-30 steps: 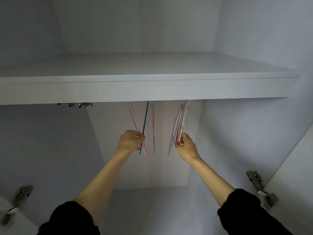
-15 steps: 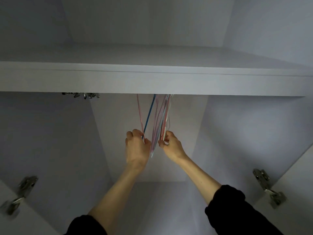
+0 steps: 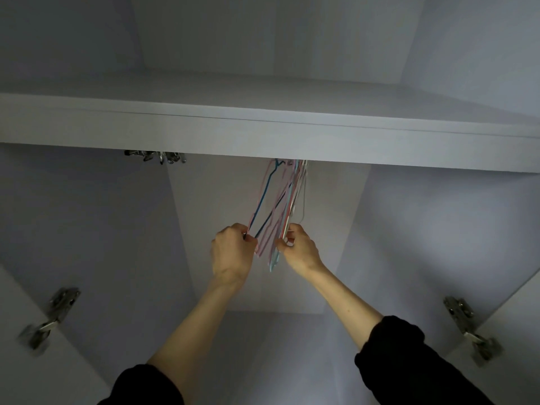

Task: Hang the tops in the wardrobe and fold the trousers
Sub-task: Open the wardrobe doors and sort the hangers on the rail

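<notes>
Two black sleeves [image 3: 409, 363] reach up into the open wardrobe, a door hinge [image 3: 52, 315] low on each side. The left hand [image 3: 232, 252] has its fingers [image 3: 233, 230] curled round the lower end of a dark blue hanger [image 3: 264, 197] and a pink one beside it. Just right of it, the right hand [image 3: 301, 248] pinches the bottom of the main hanger bunch [image 3: 287, 211], a tight sheaf of pink, pale blue and white wires. Both hands are closed on wire; neither is free.

Above the fingers the hangers run up and cross one another, and their hooks vanish behind the front edge of the shelf [image 3: 263, 135], so the rail cannot be seen. Up left of the hands some metal clips [image 3: 155, 156] hang under the same edge. No tops or trousers are in view.

The risk, I judge, is tangling: pulling the blue hanger away while it crosses the others could drag neighbours along, unhook several at once and drop them into the wardrobe. With the hooks hidden, the lift-off is done by feel, and a snagged hook could bend thin wire.
</notes>
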The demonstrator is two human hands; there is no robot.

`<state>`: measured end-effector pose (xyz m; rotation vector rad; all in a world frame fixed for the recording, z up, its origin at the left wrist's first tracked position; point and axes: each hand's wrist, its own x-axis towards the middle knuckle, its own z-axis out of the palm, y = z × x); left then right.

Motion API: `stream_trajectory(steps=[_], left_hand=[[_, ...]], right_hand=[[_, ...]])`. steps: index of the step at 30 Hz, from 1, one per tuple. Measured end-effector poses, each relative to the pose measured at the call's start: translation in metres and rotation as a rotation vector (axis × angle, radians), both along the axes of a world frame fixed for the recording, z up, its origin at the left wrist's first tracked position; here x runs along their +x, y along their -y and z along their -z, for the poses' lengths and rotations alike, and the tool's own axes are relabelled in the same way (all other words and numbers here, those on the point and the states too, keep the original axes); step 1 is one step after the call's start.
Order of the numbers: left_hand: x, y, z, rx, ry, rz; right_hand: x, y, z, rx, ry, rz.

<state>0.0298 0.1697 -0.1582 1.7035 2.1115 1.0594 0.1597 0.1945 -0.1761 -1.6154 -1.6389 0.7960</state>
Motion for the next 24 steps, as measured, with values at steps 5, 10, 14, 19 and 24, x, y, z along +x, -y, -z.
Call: stream_trajectory(steps=[5,10,14,19,24], left_hand=[[0.009,0.003,0.005,0.029,-0.028,0.029],[0.008,0.002,0.011,0.073,-0.038,-0.012],[0.009,0.002,0.018,0.142,-0.155,-0.027],[0.008,0.001,0.031,0.076,-0.214,-0.013],[0.002,0.0,0.031,0.076,-0.092,-0.053]], right_hand=[[-0.003,0.002,-0.001,-0.001,-0.084,-0.007],[-0.002,0.002,-0.003,0.0,-0.118,-0.025],[-0.003,0.001,-0.002,-0.005,-0.114,-0.027],[-0.003,-0.001,0.0,-0.009,-0.105,-0.025],[0.001,-0.003,0.004,-0.019,-0.113,-0.032]])
